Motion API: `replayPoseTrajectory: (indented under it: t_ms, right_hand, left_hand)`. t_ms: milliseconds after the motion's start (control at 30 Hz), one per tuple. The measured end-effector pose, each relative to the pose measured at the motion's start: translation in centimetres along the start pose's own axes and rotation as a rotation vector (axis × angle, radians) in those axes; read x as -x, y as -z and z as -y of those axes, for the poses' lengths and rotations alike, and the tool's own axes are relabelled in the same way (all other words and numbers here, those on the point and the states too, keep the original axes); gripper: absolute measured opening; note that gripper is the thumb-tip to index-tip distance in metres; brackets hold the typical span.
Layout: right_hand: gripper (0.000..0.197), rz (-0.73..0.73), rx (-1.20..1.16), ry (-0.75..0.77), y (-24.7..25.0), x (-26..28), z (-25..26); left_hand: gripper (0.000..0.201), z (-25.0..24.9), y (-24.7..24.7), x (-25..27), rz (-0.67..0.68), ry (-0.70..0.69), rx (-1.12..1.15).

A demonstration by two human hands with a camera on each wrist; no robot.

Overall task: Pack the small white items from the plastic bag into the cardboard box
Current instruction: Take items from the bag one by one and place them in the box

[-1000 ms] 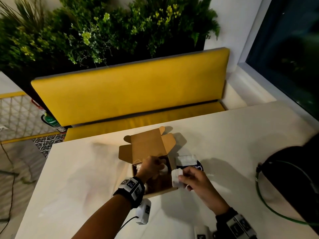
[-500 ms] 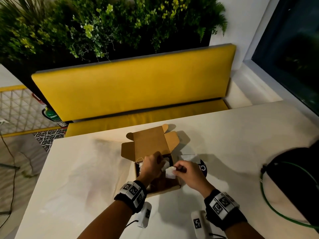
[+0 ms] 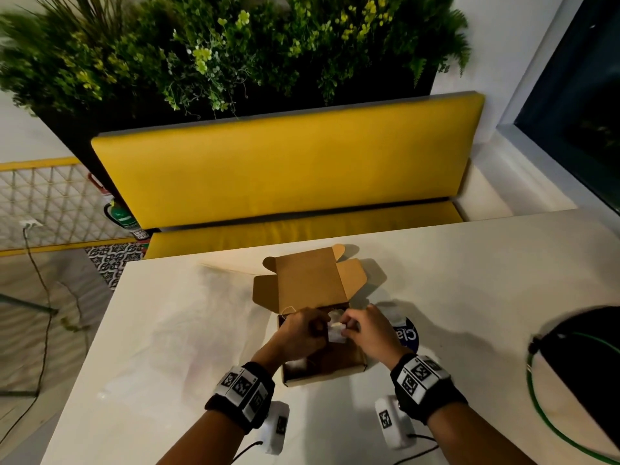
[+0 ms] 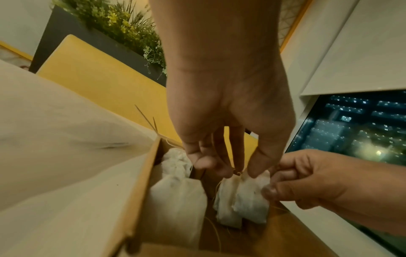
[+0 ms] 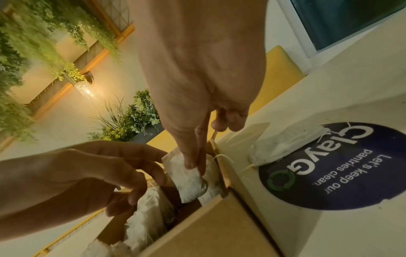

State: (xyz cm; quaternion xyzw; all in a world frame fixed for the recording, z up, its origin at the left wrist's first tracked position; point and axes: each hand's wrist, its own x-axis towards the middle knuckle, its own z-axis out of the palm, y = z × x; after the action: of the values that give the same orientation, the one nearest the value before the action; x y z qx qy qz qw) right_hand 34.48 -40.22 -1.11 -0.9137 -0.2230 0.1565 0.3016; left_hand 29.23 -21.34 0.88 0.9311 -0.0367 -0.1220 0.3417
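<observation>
Both hands meet over the open cardboard box [image 3: 322,370] near the table's [image 3: 469,280] far edge: left hand [image 4: 228,107] and right hand [image 4: 312,180] pinch a white sachet [image 4: 243,200], long axis hanging downward beside the right wall.

Both arms are bare, with no sleeves. Each wrist wears a wide black band [image 3: 242,394] with white squares that have black checker marks. A small white camera box [image 3: 391,422] hangs under each wrist, with a thin black cable [image 3: 416,438] coming out.
</observation>
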Motion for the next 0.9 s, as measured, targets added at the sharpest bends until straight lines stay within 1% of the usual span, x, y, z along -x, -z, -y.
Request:
replayPoseTrajectory:
  t_ms: [67,133,233,300,367,433,533,633,800,900]
  right_hand:
    - [0.015,0.018,0.009,0.002,0.1,-0.1,0.0]
    - [0.015,0.034,0.020,0.004,0.2,-0.1,0.3]
    - [0.016,0.066,0.004,-0.002,0.4,0.0,0.4]
    - [0.018,0.062,-0.014,-0.005,0.3,0.0,0.1]
    - [0.020,0.026,-0.022,0.018,0.3,0.0,-0.1]
    - [0.019,-0.020,0.030,0.058,0.5,0.2,0.0]
    - [0.019,-0.068,0.103,0.059,0.7,0.3,0.1]
    - [0.022,-0.059,0.138,0.044,0.7,0.2,0.2]
    - [0.016,-0.078,0.171,0.064,0.5,-0.1,0.3]
    - [0.015,-0.095,0.188,0.065,0.4,-0.4,0.3]
  left_hand:
    - [0.033,0.0,-0.3,0.0,0.012,-0.008,-0.005]
    - [0.026,-0.1,-0.7,0.0,-0.002,-0.006,-0.003]
    - [0.015,-0.1,-1.3,-0.4,-0.041,0.039,0.004]
    - [0.015,-0.1,-1.5,-0.7,-0.044,0.087,0.023]
    - [0.018,-0.3,-1.5,-1.0,-0.037,0.128,0.046]
    - [0.019,-0.5,-1.5,-1.3,-0.035,0.147,0.048]
    - [0.018,-0.5,-1.7,-1.9,-0.024,0.190,0.060]
    - [0.019,-0.8,-2.0,-2.2,0.009,0.231,0.070]
    - [0.018,-1.0,-2.2,-2.5,0.007,0.213,0.035]
    - [0.017,-1.3,-2.1,-2.6,0.001,0.237,0.019]
